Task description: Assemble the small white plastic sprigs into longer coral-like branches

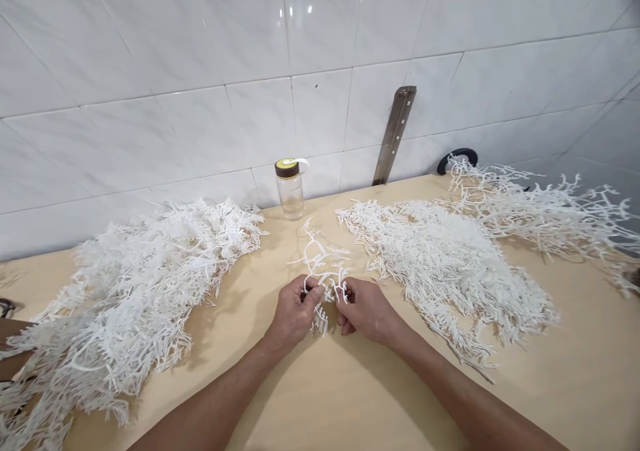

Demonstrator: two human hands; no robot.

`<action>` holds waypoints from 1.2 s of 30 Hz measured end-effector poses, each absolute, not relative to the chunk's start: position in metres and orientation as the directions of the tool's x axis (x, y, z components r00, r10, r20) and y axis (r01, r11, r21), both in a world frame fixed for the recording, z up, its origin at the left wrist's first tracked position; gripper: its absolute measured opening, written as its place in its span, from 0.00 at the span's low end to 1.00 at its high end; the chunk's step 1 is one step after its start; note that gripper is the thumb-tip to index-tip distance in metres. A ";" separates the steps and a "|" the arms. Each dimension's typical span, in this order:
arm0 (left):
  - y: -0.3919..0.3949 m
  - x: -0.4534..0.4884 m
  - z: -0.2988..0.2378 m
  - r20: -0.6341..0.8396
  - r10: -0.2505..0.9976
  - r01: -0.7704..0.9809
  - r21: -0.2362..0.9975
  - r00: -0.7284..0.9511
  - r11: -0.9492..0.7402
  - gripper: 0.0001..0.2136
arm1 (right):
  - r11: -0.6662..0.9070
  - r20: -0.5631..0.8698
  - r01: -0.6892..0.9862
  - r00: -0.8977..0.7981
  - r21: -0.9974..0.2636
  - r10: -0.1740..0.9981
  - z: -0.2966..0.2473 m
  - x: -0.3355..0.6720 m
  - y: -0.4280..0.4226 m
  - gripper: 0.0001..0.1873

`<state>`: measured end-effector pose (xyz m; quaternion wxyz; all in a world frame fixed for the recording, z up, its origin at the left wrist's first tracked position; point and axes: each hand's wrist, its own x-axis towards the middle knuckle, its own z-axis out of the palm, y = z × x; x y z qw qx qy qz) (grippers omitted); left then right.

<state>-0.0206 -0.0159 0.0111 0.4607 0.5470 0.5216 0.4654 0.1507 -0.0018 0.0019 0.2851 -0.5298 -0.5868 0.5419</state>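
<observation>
Both hands meet at the middle of the wooden table [350,398]. My left hand [295,312] and my right hand [364,310] are each closed on the same white plastic branched frame [323,264], a sprue of small parts that sticks up and away from my fingers. A few loose white pieces hang below my left fingers. A large heap of white plastic frames [135,284] lies to the left. Another pile of white plastic frames [450,264] lies to the right, close beside my right hand.
A clear plastic jar [291,188] with a yellow-green lid stands at the back against the tiled wall. A metal bracket [395,134] leans on the wall. More spread-out white frames [545,208] lie at the far right, with a black curved object [457,159] behind them.
</observation>
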 end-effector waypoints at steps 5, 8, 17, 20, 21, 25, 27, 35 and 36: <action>-0.014 -0.025 0.010 -0.011 1.000 0.089 0.996 0.008 0.011 0.15 | -0.180 -0.237 0.236 -0.242 -0.955 0.941 -0.002 0.158 0.000 0.03; -0.012 -0.025 0.010 -0.021 0.999 0.077 0.997 0.050 0.017 0.16 | -0.195 -0.222 0.120 -0.292 -0.973 0.930 -0.005 0.165 0.004 0.04; -0.011 -0.021 0.010 -0.037 0.993 0.103 0.994 0.112 0.025 0.13 | -0.142 -0.199 0.156 -0.455 -0.977 0.868 0.004 0.172 0.003 0.14; -0.013 -0.020 0.009 -0.023 0.995 0.133 0.991 0.098 0.010 0.11 | -0.159 -0.213 0.152 -0.484 -0.976 0.849 0.007 0.175 0.004 0.19; -0.013 -0.019 0.009 -0.015 0.995 0.147 0.989 0.096 0.001 0.10 | -0.160 -0.215 0.151 -0.495 -0.975 0.842 0.007 0.176 0.004 0.20; -0.014 -0.018 0.008 0.002 0.995 0.180 0.983 0.097 -0.020 0.09 | -0.150 -0.220 0.177 -0.497 -0.973 0.839 0.006 0.176 0.003 0.20; -0.014 -0.017 0.008 -0.005 0.994 0.182 0.983 0.106 -0.014 0.08 | -0.142 -0.217 0.188 -0.479 -0.972 0.850 0.004 0.174 0.001 0.20; -0.016 -0.018 0.012 -0.035 0.989 0.151 0.989 0.146 0.012 0.11 | -0.114 -0.209 0.219 -0.483 -0.969 0.850 0.002 0.174 0.002 0.19; -0.016 -0.018 0.011 -0.035 0.988 0.151 0.988 0.149 0.013 0.11 | -0.109 -0.211 0.229 -0.489 -0.967 0.846 0.002 0.175 0.002 0.20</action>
